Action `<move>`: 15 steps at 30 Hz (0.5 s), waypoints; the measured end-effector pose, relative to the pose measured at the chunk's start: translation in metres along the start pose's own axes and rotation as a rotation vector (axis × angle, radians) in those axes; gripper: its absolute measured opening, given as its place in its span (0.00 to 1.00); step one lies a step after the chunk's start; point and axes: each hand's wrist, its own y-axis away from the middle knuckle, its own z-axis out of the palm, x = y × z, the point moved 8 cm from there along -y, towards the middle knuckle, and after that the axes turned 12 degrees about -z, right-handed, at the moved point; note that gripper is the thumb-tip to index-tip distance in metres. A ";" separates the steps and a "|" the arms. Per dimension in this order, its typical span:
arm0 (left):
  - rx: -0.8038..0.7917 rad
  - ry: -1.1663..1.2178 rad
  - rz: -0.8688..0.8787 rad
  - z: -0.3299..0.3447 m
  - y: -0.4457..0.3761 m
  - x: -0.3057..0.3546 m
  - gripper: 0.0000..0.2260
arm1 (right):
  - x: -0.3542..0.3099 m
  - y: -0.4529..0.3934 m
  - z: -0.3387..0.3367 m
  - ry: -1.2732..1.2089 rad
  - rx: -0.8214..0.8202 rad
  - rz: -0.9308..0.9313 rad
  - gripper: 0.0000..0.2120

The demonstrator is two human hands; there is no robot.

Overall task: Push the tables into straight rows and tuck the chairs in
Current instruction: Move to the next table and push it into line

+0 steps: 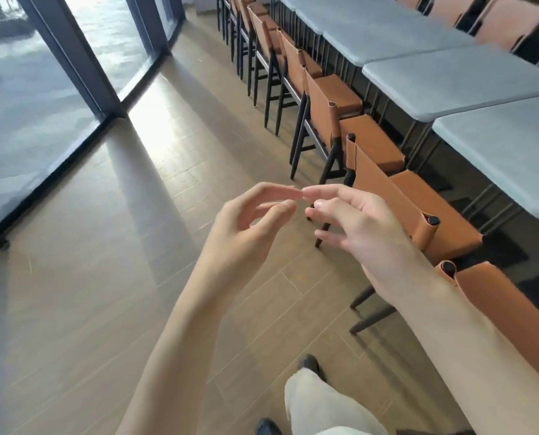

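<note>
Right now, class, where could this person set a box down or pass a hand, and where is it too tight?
Free: the wood floor between the glass doors and the chairs, and the bare grey tables. Crowded: the chairs stand close side by side along the tables, leaving little gap.

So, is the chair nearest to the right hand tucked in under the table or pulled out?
Tucked in. The chair has its seat reaching under the table edge. The right hand hangs above the floor, holding nothing.
</note>
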 end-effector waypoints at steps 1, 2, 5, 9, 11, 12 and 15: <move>-0.028 -0.005 0.000 0.004 -0.012 0.000 0.09 | 0.004 -0.006 -0.005 0.001 0.024 0.010 0.09; -0.057 -0.011 0.002 0.009 -0.024 0.001 0.09 | 0.007 -0.013 -0.010 0.003 0.047 0.017 0.09; -0.138 -0.031 0.017 0.026 -0.063 0.008 0.09 | 0.015 -0.038 -0.029 0.011 0.114 0.019 0.09; -0.257 -0.072 0.057 0.060 -0.121 0.024 0.10 | 0.024 -0.077 -0.067 0.019 0.222 0.023 0.10; -0.338 -0.096 0.075 0.084 -0.150 0.036 0.10 | 0.027 -0.095 -0.093 0.026 0.290 0.027 0.10; -0.376 -0.106 0.081 0.097 -0.165 0.043 0.10 | 0.027 -0.104 -0.107 0.032 0.327 0.034 0.10; -0.470 -0.131 0.108 0.135 -0.205 0.061 0.10 | 0.028 -0.128 -0.148 0.044 0.429 0.062 0.10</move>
